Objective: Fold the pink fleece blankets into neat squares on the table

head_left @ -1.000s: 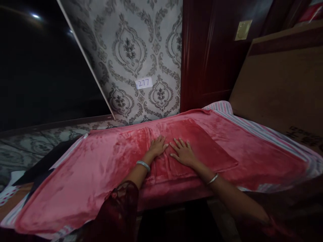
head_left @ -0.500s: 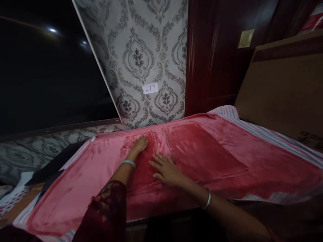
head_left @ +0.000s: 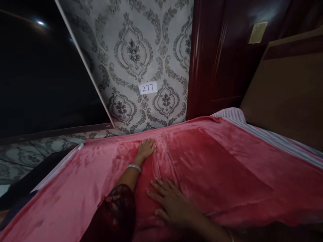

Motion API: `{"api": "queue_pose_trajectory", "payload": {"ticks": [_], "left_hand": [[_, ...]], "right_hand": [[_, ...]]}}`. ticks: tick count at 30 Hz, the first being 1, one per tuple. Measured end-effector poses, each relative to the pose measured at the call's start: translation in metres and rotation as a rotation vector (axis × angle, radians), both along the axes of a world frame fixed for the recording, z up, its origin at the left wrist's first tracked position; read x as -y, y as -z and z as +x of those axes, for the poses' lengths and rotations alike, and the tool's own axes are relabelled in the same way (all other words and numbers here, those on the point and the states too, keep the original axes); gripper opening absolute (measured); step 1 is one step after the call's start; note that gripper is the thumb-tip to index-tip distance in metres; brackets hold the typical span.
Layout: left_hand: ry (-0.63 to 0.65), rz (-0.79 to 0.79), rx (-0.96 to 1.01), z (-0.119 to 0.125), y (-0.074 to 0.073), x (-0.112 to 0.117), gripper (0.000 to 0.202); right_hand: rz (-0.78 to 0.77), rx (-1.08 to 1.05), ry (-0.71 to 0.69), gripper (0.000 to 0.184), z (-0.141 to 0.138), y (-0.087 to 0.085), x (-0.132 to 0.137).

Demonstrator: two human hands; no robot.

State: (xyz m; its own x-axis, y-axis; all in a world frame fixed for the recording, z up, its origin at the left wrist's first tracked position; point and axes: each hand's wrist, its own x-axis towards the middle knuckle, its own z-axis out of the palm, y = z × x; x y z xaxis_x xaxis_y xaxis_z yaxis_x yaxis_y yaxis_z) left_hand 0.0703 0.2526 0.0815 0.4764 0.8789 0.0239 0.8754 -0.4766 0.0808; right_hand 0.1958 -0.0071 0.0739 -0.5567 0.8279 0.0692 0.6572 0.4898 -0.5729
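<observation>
A pinkish-red plush cloth (head_left: 91,174) is spread out, and a darker red plush piece (head_left: 214,168) of similar material lies on it with two edges meeting near the middle. My left hand (head_left: 146,149) rests flat on the upper part of that darker red piece, fingers stretched out. Nearer to me, my right hand (head_left: 173,203) lies palm down on the same piece with its fingers spread. Neither hand grips anything. Small creases run between the two hands. Whether the darker piece is a garment or a folded cloth, I cannot tell.
Striped fabric (head_left: 272,137) shows beneath the plush cloth on the right. Behind stands a patterned wall with a paper label (head_left: 148,88) reading 277. A dark screen (head_left: 45,74) is at left, a cardboard box (head_left: 287,94) at right.
My left hand has slid slightly right and its fingers have straightened out. My right hand sits lower in the view. The camera has moved closer to the cloth.
</observation>
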Motion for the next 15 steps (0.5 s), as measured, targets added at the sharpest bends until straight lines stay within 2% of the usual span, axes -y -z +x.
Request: {"api": "queue_pose_trajectory", "payload": {"ticks": [5, 10, 12, 15], "left_hand": [[-0.011, -0.028, 0.047, -0.001, 0.0, 0.001, 0.06], [-0.042, -0.109, 0.183, -0.008, -0.022, 0.002, 0.063], [-0.075, -0.105, 0.272, -0.022, -0.035, 0.005, 0.064], [-0.187, -0.061, 0.394, -0.058, -0.05, 0.017, 0.067]], "right_hand": [[0.006, -0.007, 0.009, 0.061, -0.001, -0.001, 0.001], [0.016, 0.021, 0.027, 0.059, -0.002, -0.003, 0.001], [0.031, 0.044, 0.028, 0.058, -0.002, -0.002, 0.0], [0.058, 0.077, 0.029, 0.057, -0.002, -0.002, 0.0]]}}
